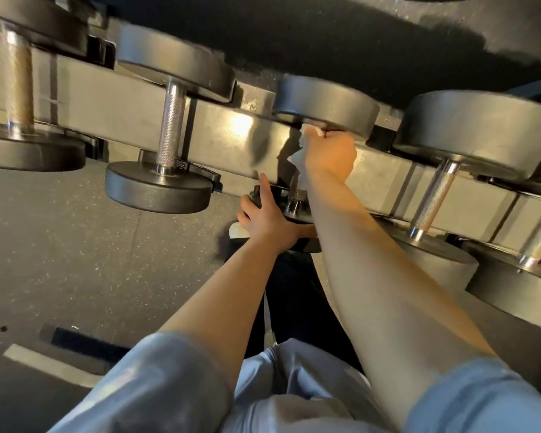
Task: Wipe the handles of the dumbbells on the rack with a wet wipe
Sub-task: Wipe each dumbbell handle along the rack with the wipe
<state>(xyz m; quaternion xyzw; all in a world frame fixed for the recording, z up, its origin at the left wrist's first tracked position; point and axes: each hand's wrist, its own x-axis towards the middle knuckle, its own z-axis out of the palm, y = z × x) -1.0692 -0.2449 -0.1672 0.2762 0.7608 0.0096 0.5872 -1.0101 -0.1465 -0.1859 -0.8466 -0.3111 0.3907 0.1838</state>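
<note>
Several black dumbbells with knurled chrome handles lie across a grey rack (116,107). My right hand (330,156) grips a white wet wipe (300,154) wrapped round the handle of the middle dumbbell (324,103), up near its far head. Most of that handle is hidden by my hand and the wipe; only a short chrome stub (295,198) shows near the close head. My left hand (264,218) rests on the near head (270,198) of the same dumbbell, fingers spread over its edge.
Neighbouring dumbbells sit close on both sides: one to the left (171,126) and one to the right (434,195), with more beyond. Speckled dark rubber floor (75,245) lies below the rack. My dark trouser legs and a white shoe (238,229) are under my arms.
</note>
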